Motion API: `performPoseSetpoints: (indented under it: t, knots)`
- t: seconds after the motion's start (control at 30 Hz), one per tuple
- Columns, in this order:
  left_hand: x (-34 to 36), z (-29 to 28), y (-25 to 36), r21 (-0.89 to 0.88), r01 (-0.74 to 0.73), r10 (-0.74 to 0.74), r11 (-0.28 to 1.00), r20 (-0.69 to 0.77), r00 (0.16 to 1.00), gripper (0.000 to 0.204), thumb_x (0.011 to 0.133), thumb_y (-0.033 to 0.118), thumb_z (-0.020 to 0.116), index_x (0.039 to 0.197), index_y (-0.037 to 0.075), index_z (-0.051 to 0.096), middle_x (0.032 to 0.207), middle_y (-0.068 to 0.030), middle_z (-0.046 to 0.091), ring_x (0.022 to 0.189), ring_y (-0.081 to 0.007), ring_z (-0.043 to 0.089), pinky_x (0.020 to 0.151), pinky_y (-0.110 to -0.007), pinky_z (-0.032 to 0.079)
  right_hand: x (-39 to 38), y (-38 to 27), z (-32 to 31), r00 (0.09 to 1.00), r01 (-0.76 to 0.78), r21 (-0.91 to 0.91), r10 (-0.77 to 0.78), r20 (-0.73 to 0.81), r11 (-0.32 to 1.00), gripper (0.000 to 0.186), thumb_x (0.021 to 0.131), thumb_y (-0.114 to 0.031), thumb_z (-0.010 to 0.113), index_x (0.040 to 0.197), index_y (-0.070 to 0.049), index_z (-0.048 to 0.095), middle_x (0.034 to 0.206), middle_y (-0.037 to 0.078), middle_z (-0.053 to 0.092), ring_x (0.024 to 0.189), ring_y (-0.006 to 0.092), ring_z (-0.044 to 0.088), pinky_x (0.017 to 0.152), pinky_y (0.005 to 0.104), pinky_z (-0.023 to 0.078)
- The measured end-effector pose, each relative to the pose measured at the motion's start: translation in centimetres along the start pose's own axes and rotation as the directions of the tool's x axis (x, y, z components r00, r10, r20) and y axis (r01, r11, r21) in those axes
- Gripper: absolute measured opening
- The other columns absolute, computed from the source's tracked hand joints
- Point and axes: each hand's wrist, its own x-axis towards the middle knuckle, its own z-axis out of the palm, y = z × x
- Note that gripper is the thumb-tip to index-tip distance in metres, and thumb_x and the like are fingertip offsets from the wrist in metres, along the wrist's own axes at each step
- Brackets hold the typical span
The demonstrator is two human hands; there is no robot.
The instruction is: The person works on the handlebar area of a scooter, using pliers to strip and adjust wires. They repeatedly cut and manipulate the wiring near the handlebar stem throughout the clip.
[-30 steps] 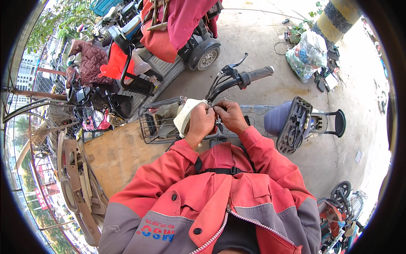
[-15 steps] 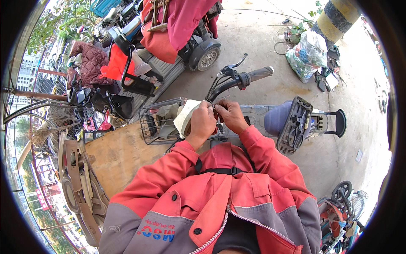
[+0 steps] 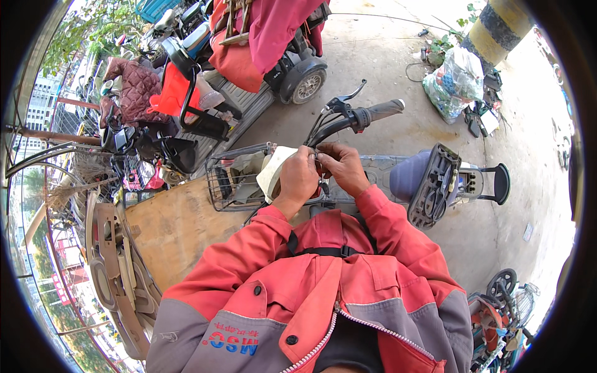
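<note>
My left hand [image 3: 298, 177] is closed at the scooter's handlebar stem, beside a cream-coloured panel [image 3: 272, 171]. My right hand [image 3: 345, 168] pinches at the same spot, its fingertips close to the left hand's; what the two hold is too small and hidden to name. The black handlebar [image 3: 336, 127] rises above them, with cables, a brake lever [image 3: 353, 91] and a grey grip [image 3: 380, 112]. A wire basket [image 3: 221, 180] is left of the hands. To the right are the grey scooter body [image 3: 377, 166], a purple seat [image 3: 404, 177] and an open dark tray [image 3: 433, 185].
A loaded cart with red cloth [image 3: 236, 68] and assorted parts stand upper left. A plywood board [image 3: 171, 230] and brown panels [image 3: 112, 280] lie at left. A bag of rubbish [image 3: 453, 87] sits by a striped post [image 3: 494, 31]; more bike parts [image 3: 500, 317] are lower right.
My fingers have shifted slightly where they meet, the right hand's a little upward. The whole view has moved very slightly to the right; the surroundings are otherwise the same.
</note>
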Motion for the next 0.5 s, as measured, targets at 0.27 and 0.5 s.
performPoseSetpoints:
  t: [0.27,0.5]
  knots:
    - [0.0,0.0,-0.1,0.009,-0.017,0.018,1.000,-0.009,1.000,0.012,0.095,0.012,0.055,0.095,0.002,0.061,0.081,-0.0255,0.066,0.080,-0.0454,0.065,0.069,-0.051,0.050,0.3,1.0,-0.3,0.997,0.061,0.022,-0.062,0.040,0.998,0.016,0.092,-0.005,0.065,0.105,0.005,0.069,0.079,0.003,0.067,0.062,0.0052,0.055,0.052,0.0222,0.044]
    - [0.1,0.2,-0.2,0.043,0.003,-0.003,0.999,-0.002,1.000,0.014,0.095,0.014,0.056,0.095,0.002,0.062,0.081,-0.0254,0.066,0.081,-0.0461,0.064,0.070,-0.052,0.049,0.4,1.3,-0.1,0.979,0.205,-0.173,-0.203,0.031,0.963,0.018,0.090,-0.003,0.063,0.102,0.006,0.071,0.079,0.004,0.068,0.067,0.0069,0.058,0.058,0.0248,0.049]
